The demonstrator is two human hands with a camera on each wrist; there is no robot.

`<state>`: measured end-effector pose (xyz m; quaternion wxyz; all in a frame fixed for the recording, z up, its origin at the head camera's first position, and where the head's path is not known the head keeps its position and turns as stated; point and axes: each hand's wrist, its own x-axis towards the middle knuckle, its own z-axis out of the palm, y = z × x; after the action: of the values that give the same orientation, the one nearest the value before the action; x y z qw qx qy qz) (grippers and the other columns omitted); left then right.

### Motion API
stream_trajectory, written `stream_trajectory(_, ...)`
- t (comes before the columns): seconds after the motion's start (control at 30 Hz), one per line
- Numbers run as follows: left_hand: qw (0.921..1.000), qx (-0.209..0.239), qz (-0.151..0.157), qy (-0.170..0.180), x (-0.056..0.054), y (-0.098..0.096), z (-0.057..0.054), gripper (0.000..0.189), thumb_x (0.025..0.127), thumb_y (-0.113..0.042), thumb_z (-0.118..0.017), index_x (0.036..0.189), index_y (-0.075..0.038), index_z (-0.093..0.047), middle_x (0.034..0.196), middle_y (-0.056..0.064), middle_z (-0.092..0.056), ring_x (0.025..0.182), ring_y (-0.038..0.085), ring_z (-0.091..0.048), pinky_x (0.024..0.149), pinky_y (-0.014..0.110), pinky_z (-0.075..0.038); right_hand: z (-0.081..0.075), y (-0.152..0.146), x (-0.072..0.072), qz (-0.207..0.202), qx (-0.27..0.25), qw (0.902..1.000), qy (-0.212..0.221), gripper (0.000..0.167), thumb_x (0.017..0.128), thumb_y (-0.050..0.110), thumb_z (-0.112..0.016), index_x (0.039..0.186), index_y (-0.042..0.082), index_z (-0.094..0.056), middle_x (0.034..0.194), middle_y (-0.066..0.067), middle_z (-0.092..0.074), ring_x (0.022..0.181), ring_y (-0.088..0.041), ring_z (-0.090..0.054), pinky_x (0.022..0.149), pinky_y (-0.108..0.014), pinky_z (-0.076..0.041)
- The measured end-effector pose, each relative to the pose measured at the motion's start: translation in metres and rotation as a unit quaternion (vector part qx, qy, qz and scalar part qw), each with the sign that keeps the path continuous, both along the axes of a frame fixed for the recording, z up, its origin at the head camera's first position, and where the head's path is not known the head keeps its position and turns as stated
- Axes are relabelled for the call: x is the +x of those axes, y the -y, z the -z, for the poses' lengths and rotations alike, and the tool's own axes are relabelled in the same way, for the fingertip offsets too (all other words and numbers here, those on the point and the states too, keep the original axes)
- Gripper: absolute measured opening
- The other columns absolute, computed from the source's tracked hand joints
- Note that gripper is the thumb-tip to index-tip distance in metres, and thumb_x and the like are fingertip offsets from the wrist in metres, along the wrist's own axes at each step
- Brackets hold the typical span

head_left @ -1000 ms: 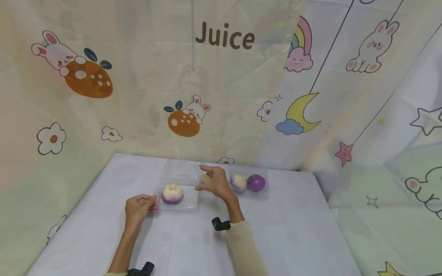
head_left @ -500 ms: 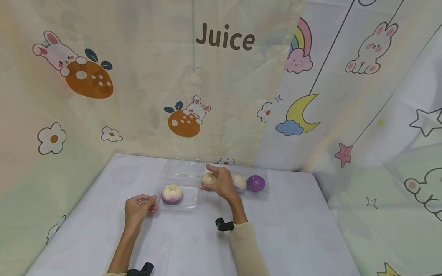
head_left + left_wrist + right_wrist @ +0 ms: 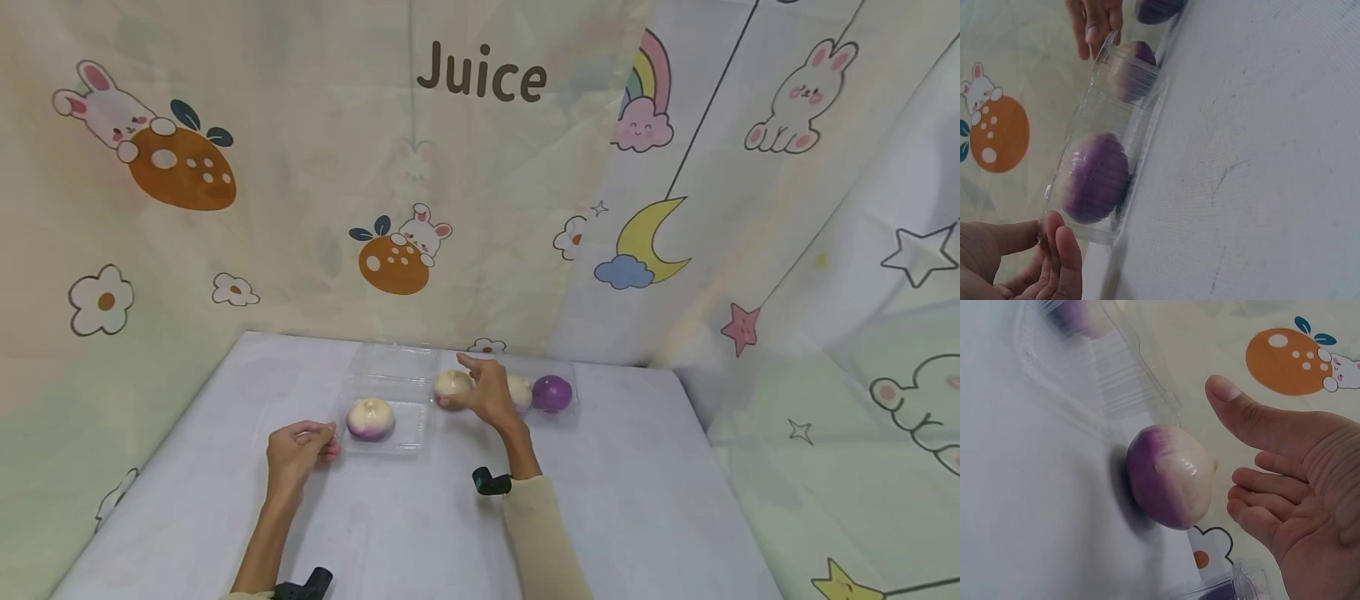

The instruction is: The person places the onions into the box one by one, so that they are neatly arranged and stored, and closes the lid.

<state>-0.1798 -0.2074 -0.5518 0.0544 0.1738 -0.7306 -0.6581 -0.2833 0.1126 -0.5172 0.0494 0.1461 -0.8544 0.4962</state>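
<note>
My left hand (image 3: 296, 450) pinches the left rim of a clear plastic box (image 3: 408, 437) between thumb and finger. Its lid (image 3: 397, 362) stands open at the back. A white-and-purple turnip (image 3: 371, 419) sits in the left part of this box. To the right of it, a second turnip (image 3: 1172, 478) lies on the table, white end partly up. My right hand (image 3: 1297, 487) is beside this one, fingers and thumb spread and apart from it in the right wrist view. In the head view the hand partly covers it.
Another clear box (image 3: 576, 407) stands at the back right. It holds a purple round vegetable (image 3: 552, 393) and a white-and-purple one (image 3: 519, 392), partly hidden by the right hand. A printed curtain (image 3: 300, 167) hangs behind the white table (image 3: 615, 500).
My right hand has shifted to the right, uncovering more of the loose turnip and covering part of the far box. The left hand keeps its hold on the rim. The head view shifted slightly.
</note>
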Motion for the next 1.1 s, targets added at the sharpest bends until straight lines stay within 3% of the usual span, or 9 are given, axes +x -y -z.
stream_trajectory(0.43,1.0000,-0.005,0.000,0.002,-0.001,0.001,0.000,0.027,0.105,-0.009,-0.072,0.112,0.017,-0.070,0.072,0.001,-0.078,0.061,0.008,-0.075,0.064,0.024,-0.070,0.002,-0.004,-0.007,0.002,0.063,0.9980,-0.003,0.090,0.074,0.021,-0.103,0.149,-0.006,-0.061,0.149,-0.026,-0.066,0.129,-0.053,-0.067,0.109,-0.060,-0.062)
stream_trajectory(0.6,1.0000,0.000,0.001,-0.001,-0.001,0.001,0.000,0.027,0.105,-0.008,-0.071,0.113,0.017,-0.070,0.071,0.000,-0.078,0.060,0.008,-0.074,0.064,0.023,-0.069,0.004,-0.002,-0.009,0.003,0.108,0.9941,-0.005,0.091,0.074,0.019,-0.103,0.149,-0.008,-0.059,0.147,-0.026,-0.068,0.118,-0.043,-0.070,0.103,-0.054,-0.063)
stream_trajectory(0.7,1.0000,0.000,0.001,-0.001,-0.001,0.001,0.000,0.027,0.105,-0.008,-0.071,0.112,0.017,-0.070,0.072,0.001,-0.078,0.060,0.008,-0.074,0.064,0.023,-0.069,0.003,-0.002,-0.010,0.002,0.130,0.9916,-0.003,0.092,0.074,0.020,-0.103,0.148,-0.011,-0.058,0.146,-0.027,-0.067,0.126,-0.041,-0.068,0.111,-0.053,-0.060)
stream_trajectory(0.83,1.0000,0.001,0.002,-0.004,-0.001,0.001,0.000,0.027,0.105,-0.009,-0.071,0.112,0.017,-0.070,0.073,0.002,-0.079,0.061,0.008,-0.074,0.064,0.023,-0.069,0.002,-0.001,-0.012,-0.002,0.135,0.9907,0.012,0.094,0.073,0.022,-0.104,0.147,-0.013,-0.058,0.149,-0.029,-0.065,0.141,-0.048,-0.060,0.124,-0.057,-0.051)
stream_trajectory(1.0,1.0000,0.005,0.002,-0.004,-0.001,0.002,0.001,0.027,0.105,-0.009,-0.072,0.112,0.017,-0.070,0.073,0.003,-0.079,0.061,0.008,-0.074,0.063,0.024,-0.069,0.021,-0.001,-0.022,0.003,0.130,0.9912,0.027,0.097,0.076,0.031,-0.102,0.150,-0.012,-0.056,0.149,-0.031,-0.063,0.140,-0.050,-0.058,0.123,-0.058,-0.051)
stream_trajectory(1.1,1.0000,0.005,0.004,-0.002,0.000,0.003,0.001,0.027,0.105,-0.009,-0.071,0.112,0.018,-0.070,0.073,0.002,-0.079,0.061,0.009,-0.074,0.064,0.024,-0.070,0.021,0.001,-0.018,0.000,0.134,0.9903,0.039,0.096,0.079,0.031,-0.099,0.152,-0.012,-0.054,0.149,-0.033,-0.061,0.141,-0.051,-0.056,0.124,-0.060,-0.049)
